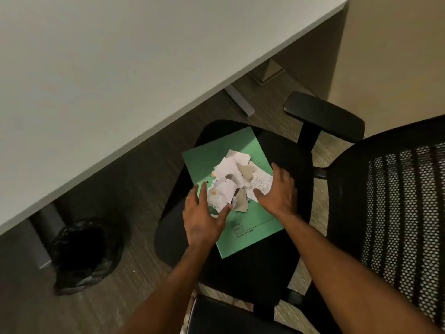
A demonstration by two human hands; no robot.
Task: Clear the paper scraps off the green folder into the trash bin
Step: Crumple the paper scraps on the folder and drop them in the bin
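A green folder (204, 157) lies flat on the black seat of an office chair (277, 261). On its middle sits a loose pile of torn white and grey paper scraps (237, 179). My left hand (204, 215) rests on the folder's near left side, fingers spread, thumb touching the pile's lower edge. My right hand (277, 191) lies on the pile's right side, fingers apart, palm down against a printed scrap. Neither hand holds anything. The trash bin (84, 254), lined with a black bag, stands on the floor at lower left, under the desk edge.
A white desk (108, 80) fills the upper left, its legs beside the bin. The chair's mesh back (404, 208) rises at right, one armrest (322, 116) beyond the folder, another at the bottom edge. Carpet floor lies between chair and bin.
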